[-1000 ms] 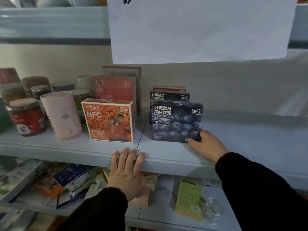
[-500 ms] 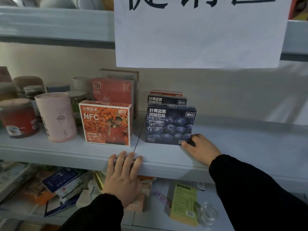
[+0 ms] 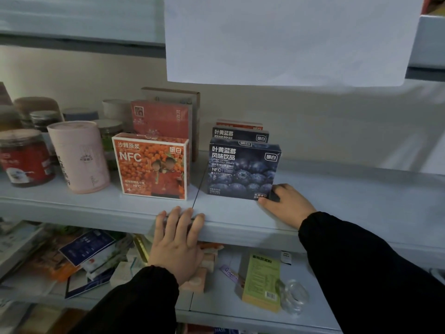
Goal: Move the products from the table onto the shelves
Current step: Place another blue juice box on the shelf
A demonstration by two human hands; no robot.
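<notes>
Where the middle shelf (image 3: 337,213) runs across in front of me, the blueberry box (image 3: 243,171) stands upright on it, printed face towards me. All places below are given from that box.

- Right grip (image 3: 286,201): at the box's lower right corner. My thumb is against the front face and my fingers curl round the side edge, pinching that corner. It has hold of the box and nothing else.
- Left grip (image 3: 178,247): below the box and to its left. My fingers lie straight over the shelf's front lip, spread flat, with nothing held.
- Second dark box (image 3: 240,135): directly behind the blueberry box, same print, only its top strip showing.
- Red-edged box (image 3: 238,124): behind the blueberry box again, mostly hidden.
- Orange box (image 3: 151,166): just left of the blueberry box, upright and not touching it. A seam in the shelf runs between the two.
- Red box (image 3: 160,119): back and to the left, standing behind the orange one.
- Pink tube (image 3: 79,156): farther left, upright.
- Red jar (image 3: 25,157): farthest left. The other jars behind it are too blurred to tell apart.
- White sheet (image 3: 289,37): above the box, hanging down over the upper shelf's edge.
- Green packet (image 3: 261,280): below the box on the lower shelf, with a clear tape roll (image 3: 295,296) just beside it.
</notes>
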